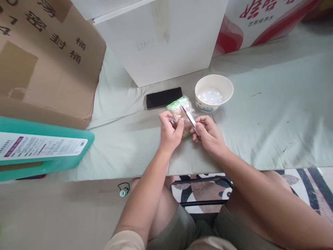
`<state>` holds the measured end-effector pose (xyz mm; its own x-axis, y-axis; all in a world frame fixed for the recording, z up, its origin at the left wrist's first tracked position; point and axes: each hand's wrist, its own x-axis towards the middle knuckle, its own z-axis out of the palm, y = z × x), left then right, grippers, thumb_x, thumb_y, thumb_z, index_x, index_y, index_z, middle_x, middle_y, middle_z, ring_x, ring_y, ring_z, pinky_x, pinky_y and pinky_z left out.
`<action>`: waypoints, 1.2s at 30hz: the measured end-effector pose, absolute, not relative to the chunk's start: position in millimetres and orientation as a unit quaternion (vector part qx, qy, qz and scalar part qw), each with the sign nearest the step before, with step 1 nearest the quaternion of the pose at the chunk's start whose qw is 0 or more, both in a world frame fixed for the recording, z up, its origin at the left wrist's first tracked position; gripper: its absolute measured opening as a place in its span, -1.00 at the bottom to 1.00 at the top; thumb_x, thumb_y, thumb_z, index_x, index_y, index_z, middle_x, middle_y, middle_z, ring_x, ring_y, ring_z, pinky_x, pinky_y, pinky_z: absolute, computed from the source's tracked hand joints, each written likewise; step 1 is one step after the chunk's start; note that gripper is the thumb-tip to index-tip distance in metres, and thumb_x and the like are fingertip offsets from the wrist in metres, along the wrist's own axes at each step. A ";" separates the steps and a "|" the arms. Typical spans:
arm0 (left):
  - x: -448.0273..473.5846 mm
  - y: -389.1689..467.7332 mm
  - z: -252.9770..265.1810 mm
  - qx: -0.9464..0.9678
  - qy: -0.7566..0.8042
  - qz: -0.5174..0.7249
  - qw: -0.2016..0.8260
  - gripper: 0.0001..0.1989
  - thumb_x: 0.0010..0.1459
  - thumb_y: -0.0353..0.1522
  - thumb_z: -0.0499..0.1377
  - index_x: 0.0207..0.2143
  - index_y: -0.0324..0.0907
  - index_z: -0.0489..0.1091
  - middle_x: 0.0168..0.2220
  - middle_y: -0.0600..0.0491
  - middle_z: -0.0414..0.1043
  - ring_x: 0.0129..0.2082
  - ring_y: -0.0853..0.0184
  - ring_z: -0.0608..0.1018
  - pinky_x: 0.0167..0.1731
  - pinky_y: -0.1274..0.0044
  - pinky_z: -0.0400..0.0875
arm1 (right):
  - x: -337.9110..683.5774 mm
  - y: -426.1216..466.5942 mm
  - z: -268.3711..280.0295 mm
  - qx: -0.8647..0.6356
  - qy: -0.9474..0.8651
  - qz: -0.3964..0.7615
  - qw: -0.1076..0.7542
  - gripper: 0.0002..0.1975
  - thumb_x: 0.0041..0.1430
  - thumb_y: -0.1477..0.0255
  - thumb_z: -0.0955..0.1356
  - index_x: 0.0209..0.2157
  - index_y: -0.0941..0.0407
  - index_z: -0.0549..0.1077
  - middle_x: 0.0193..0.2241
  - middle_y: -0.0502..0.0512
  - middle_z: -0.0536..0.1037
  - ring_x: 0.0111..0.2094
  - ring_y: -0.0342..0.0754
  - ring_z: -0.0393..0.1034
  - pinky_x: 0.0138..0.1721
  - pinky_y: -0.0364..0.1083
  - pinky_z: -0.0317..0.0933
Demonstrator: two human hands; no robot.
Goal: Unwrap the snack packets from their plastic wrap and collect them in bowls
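Note:
My left hand [170, 131] is closed on a crinkled clear plastic packet [185, 104] with bright green edges and something brownish inside. The thumb presses on the packet's front. In my right hand [209, 134] is a slim, pointed, bladed tool [189, 117], white with a dark edge. Its tip points up and left, over the packet; whether it touches the plastic I cannot tell. My fingers cover its lower end, so its exact kind is unclear. Just beyond my right hand stands a white paper bowl [226, 86] with clear plastic-like material inside.
A black phone [164, 97] lies behind the packet on the pale green cloth [260, 114]. A white box [166, 41] and a red-and-white carton [255, 24] stand at the back. On the left are a cardboard box [52, 80] and a teal container [85, 139]. The table's front edge is near my forearms.

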<state>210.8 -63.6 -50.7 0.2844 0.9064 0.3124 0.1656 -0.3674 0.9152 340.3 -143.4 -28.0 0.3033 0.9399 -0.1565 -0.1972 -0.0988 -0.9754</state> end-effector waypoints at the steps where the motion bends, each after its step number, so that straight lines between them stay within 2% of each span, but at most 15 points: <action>1: 211.5 -64.6 -52.1 0.670 0.396 0.464 0.424 -0.67 0.27 -0.19 0.20 -0.10 -0.03 0.08 -0.27 0.14 0.24 -0.46 0.48 0.36 -0.39 0.56 0.32 | 340.1 -143.1 -28.0 -0.557 -0.331 0.489 0.584 -0.63 0.20 0.06 0.37 -0.22 0.04 0.27 -0.48 -0.11 0.48 -0.59 -0.21 0.33 -0.56 -0.19 0.20; 6: 213.6 -66.9 -51.9 0.649 0.396 0.465 0.454 -0.61 0.24 -0.15 0.23 -0.17 -0.03 0.02 -0.33 0.18 0.11 -0.50 0.51 0.26 -0.48 0.59 0.22 | 341.3 -144.6 -25.4 -0.570 -0.349 0.480 0.569 -0.61 0.19 0.03 0.38 -0.26 0.05 0.28 -0.46 -0.06 0.51 -0.57 -0.19 0.38 -0.54 -0.17 0.29; 15: 209.8 -55.1 -45.1 0.547 0.418 0.545 0.478 -0.52 0.19 -0.09 0.28 -0.19 -0.02 0.00 -0.32 0.19 0.28 -0.45 0.51 0.39 -0.39 0.60 0.33 | 345.6 -145.3 -21.7 -0.607 -0.357 0.488 0.516 -0.63 0.13 0.08 0.41 -0.36 0.08 0.32 -0.49 0.01 0.55 -0.61 -0.17 0.37 -0.59 -0.17 0.26; 20: 198.2 -38.3 -41.1 0.439 0.478 0.587 0.484 -0.52 0.21 -0.15 0.26 -0.08 0.05 -0.04 -0.16 0.11 0.37 -0.32 0.44 0.51 -0.40 0.59 0.40 | 349.3 -146.7 -21.4 -0.633 -0.394 0.479 0.464 -0.73 0.14 0.16 0.39 -0.32 0.08 0.37 -0.48 0.02 0.58 -0.62 -0.13 0.37 -0.56 -0.12 0.23; 24: 188.6 -30.0 -39.5 0.406 0.503 0.596 0.475 -0.42 0.22 -0.18 0.24 0.11 0.16 -0.07 0.02 0.01 0.40 -0.14 0.33 0.58 -0.31 0.50 0.50 | 360.6 -149.9 -22.2 -0.685 -0.450 0.369 0.438 -0.73 0.19 0.19 0.32 -0.23 0.08 0.49 -0.44 0.07 0.60 -0.53 -0.06 0.41 -0.46 -0.06 0.23; 27: 188.0 -34.3 -42.3 0.472 0.490 0.561 0.472 -0.29 0.19 -0.13 0.26 0.21 0.17 -0.13 0.06 -0.05 0.41 -0.10 0.28 0.59 -0.24 0.45 0.53 | 371.0 -152.6 -26.6 -0.719 -0.499 0.254 0.412 -0.73 0.20 0.26 0.31 -0.17 0.08 0.54 -0.32 0.13 0.64 -0.39 0.03 0.46 -0.33 0.00 0.26; 31: 194.8 -50.3 -45.2 0.582 0.453 0.453 0.501 -0.41 0.10 -0.18 0.31 0.11 0.00 0.13 -0.09 0.02 0.44 -0.22 0.33 0.58 -0.24 0.49 0.51 | 379.4 -155.7 -36.3 -0.750 -0.545 0.153 0.343 -0.72 0.20 0.36 0.29 -0.11 0.07 0.55 -0.16 0.19 0.64 -0.26 0.12 0.48 -0.30 0.03 0.24; 34: 198.4 -60.0 -42.2 0.630 0.466 0.385 0.488 -0.51 0.09 -0.28 0.30 0.04 -0.04 0.22 -0.26 0.10 0.42 -0.35 0.36 0.52 -0.29 0.49 0.47 | 382.3 -157.0 -39.6 -0.770 -0.565 0.090 0.282 -0.74 0.25 0.36 0.28 -0.11 0.07 0.56 -0.17 0.21 0.63 -0.22 0.17 0.47 -0.33 0.03 0.19; 36: 198.0 -62.0 -39.1 0.667 0.490 0.368 0.423 -0.60 0.06 -0.32 0.30 -0.05 -0.07 0.29 -0.23 0.06 0.43 -0.26 0.29 0.54 -0.21 0.43 0.47 | 383.1 -157.3 -38.3 -0.781 -0.566 0.043 0.261 -0.75 0.28 0.39 0.27 -0.13 0.07 0.56 -0.18 0.22 0.63 -0.19 0.19 0.46 -0.26 0.07 0.20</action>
